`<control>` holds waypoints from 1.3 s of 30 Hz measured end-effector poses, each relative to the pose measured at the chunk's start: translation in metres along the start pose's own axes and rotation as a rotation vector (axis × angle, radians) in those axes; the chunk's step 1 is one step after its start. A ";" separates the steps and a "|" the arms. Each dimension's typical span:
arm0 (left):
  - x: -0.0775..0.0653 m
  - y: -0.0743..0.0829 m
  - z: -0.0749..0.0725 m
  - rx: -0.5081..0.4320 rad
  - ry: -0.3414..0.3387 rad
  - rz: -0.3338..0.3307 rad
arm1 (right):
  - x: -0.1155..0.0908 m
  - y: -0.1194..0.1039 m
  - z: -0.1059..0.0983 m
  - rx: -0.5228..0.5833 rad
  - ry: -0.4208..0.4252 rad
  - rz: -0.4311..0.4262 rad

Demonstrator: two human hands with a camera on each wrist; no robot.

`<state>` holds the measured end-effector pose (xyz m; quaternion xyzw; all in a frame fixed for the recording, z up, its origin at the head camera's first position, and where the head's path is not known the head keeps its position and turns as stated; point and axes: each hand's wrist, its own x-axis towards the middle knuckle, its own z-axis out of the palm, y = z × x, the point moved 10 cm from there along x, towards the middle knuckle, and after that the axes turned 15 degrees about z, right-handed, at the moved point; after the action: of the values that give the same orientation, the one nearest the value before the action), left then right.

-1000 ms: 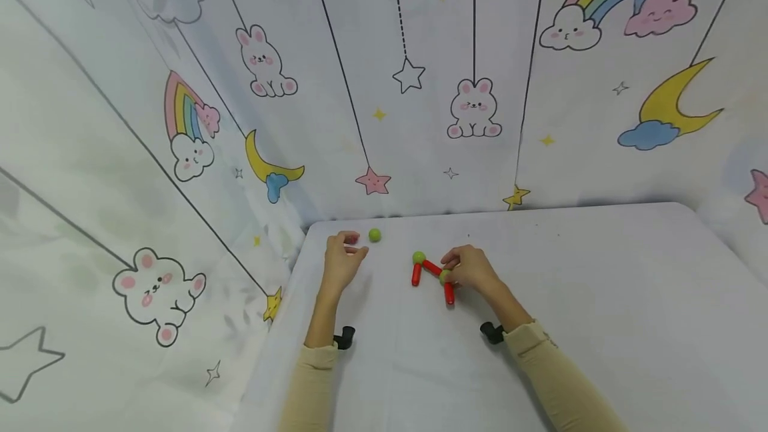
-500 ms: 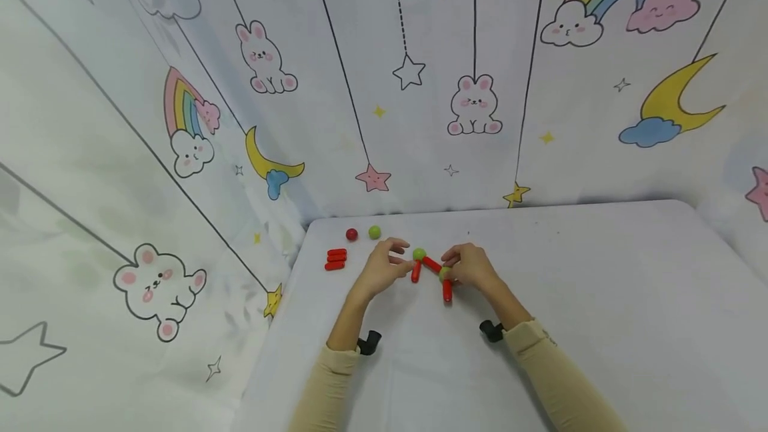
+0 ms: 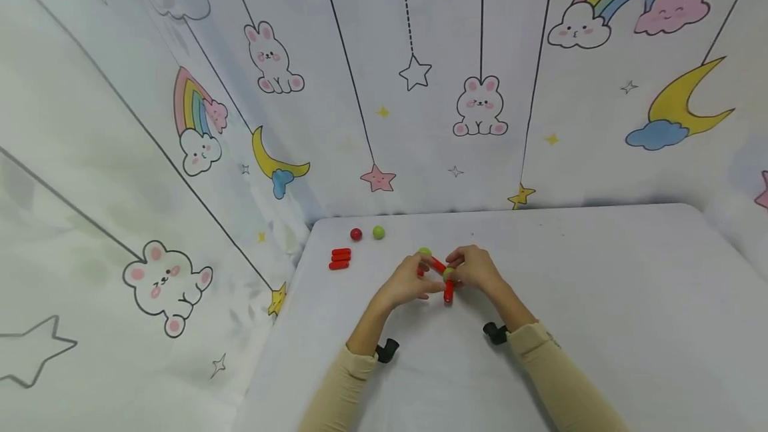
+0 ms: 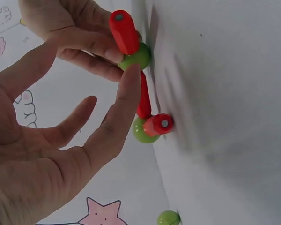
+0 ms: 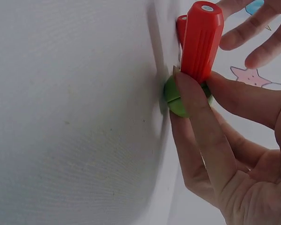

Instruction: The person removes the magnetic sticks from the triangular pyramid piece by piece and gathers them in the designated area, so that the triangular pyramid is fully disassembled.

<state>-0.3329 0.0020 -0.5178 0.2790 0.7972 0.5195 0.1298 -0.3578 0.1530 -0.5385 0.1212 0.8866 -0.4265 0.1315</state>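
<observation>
My right hand (image 3: 477,267) pinches a green ball (image 5: 178,101) between thumb and fingers. From that ball a red rod (image 5: 202,42) with a metal disc in its end points toward me. Another red rod (image 4: 144,96) links it to a second green ball (image 4: 143,133), which carries a third short red rod (image 4: 160,124). My left hand (image 3: 408,282) hovers over the left part of this joined piece, fingers spread and holding nothing. In the left wrist view one of its fingertips overlaps the pinched ball. In the head view the left hand partly hides the piece.
At the table's back left lie a red ball (image 3: 356,235) and a loose green ball (image 3: 379,233). Closer to me, three red rods (image 3: 340,259) sit side by side. A printed white curtain (image 3: 336,85) rises behind the white table (image 3: 576,312).
My left hand has moved right from beside the red ball to the joined piece, uncovering the three loose rods. The right hand keeps its grip in nearly the same place.
</observation>
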 end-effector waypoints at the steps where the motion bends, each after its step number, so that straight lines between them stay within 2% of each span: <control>1: 0.000 -0.002 0.001 -0.004 0.003 -0.002 | 0.000 0.000 0.000 0.002 -0.005 -0.001; 7: 0.004 -0.009 0.010 -0.032 0.015 -0.017 | -0.002 0.000 -0.001 0.015 -0.019 -0.004; 14: 0.005 -0.018 0.019 -0.144 0.046 -0.044 | -0.002 0.000 0.001 0.000 0.003 -0.012; 20: 0.007 -0.024 0.017 -0.065 0.079 -0.023 | -0.002 -0.001 0.000 0.002 0.008 -0.035; 25: 0.007 -0.029 0.020 -0.075 0.079 -0.050 | 0.000 -0.001 0.000 0.000 0.009 -0.035; 30: 0.007 -0.028 0.020 -0.038 0.084 -0.056 | 0.000 -0.002 0.000 0.002 0.005 -0.038; 34: 0.006 -0.027 0.017 -0.011 0.086 -0.049 | -0.001 -0.002 0.001 0.008 -0.002 -0.034; 39: 0.005 -0.029 0.007 0.026 0.120 -0.050 | -0.001 -0.001 0.001 0.022 -0.009 -0.021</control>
<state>-0.3423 0.0018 -0.5466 0.2291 0.8168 0.5216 0.0909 -0.3574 0.1511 -0.5382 0.1115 0.8825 -0.4383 0.1295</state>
